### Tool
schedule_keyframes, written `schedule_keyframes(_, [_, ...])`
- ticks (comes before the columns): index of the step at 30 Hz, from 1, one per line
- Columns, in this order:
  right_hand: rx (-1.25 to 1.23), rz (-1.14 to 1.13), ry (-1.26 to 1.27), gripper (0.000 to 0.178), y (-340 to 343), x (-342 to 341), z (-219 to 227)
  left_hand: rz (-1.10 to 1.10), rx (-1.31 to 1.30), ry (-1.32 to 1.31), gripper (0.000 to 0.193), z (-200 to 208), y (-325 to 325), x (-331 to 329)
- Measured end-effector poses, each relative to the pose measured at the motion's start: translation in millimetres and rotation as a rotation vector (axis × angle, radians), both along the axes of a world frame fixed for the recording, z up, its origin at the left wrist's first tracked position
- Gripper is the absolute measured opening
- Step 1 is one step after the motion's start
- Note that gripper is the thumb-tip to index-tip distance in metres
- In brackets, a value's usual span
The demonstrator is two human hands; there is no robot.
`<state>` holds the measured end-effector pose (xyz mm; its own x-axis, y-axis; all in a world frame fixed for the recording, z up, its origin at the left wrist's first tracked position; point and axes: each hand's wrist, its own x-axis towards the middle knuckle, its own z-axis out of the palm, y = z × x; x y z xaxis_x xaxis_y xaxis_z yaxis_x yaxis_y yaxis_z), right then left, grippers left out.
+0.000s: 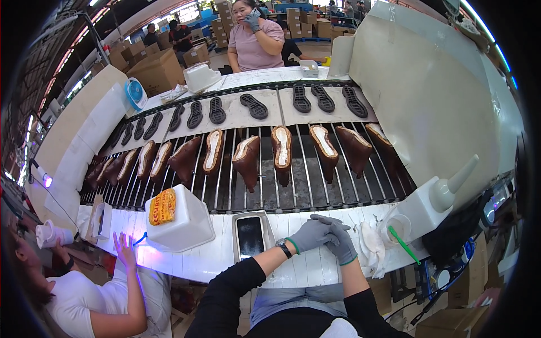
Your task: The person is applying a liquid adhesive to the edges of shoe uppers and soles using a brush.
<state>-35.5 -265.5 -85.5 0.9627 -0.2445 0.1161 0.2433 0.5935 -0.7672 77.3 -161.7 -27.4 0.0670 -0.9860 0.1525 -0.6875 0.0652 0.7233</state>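
Observation:
Grey knit gloves with green cuffs cover both hands. My left hand (311,235) and my right hand (342,248) are clasped together over the near white ledge, fingers folded around each other, with no object seen in them. A black-screened phone (250,237) lies in a shallow white tray (269,224) just left of my left hand. White crumpled cloths (372,248) are beside my right hand. Beyond the ledge, brown shoe uppers (282,152) sit bottom-up on a conveyor of metal bars (303,188). Black soles (253,106) lie on the white belt behind them.
A white bottle (431,200) with a nozzle and a cup holding a green-handled brush (403,245) stand at right. A white plastic container (189,225) is left. One co-worker (84,298) sits at left; another (259,42) holds a phone across the line. High white panels flank both ends.

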Motion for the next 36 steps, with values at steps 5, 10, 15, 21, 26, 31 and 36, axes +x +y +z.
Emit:
schedule_keyframes(5, [-0.019, 0.029, 0.051, 0.066, -1, 0, 0, 0.016, 0.037, 0.02, 0.036, -3, -1, 1])
schedule_keyframes(10, [0.021, 0.052, 0.05, 0.063, -3, 0, 1, 0.056, -0.018, -0.026, 0.022, -24, -6, 2])
schedule_keyframes(15, [0.049, 0.061, 0.058, 0.059, -3, -2, 5, 0.096, -0.083, -0.106, 0.021, -40, -10, 3])
schedule_keyframes(21, [0.014, 0.057, 0.08, 0.056, -2, -2, 10, 0.091, -0.094, -0.083, 0.022, -33, -7, 2])
schedule_keyframes(26, [0.03, 0.046, 0.064, 0.051, -1, -2, 8, 0.069, 0.009, -0.116, 0.023, -32, -7, 5])
schedule_keyframes(31, [0.026, 0.043, 0.061, 0.051, -3, 0, 2, 0.039, -0.056, -0.04, 0.025, -38, -9, 6])
schedule_keyframes(36, [0.003, 0.037, 0.061, 0.054, -4, 2, 0, 0.022, 0.021, -0.109, 0.025, -34, -8, 9])
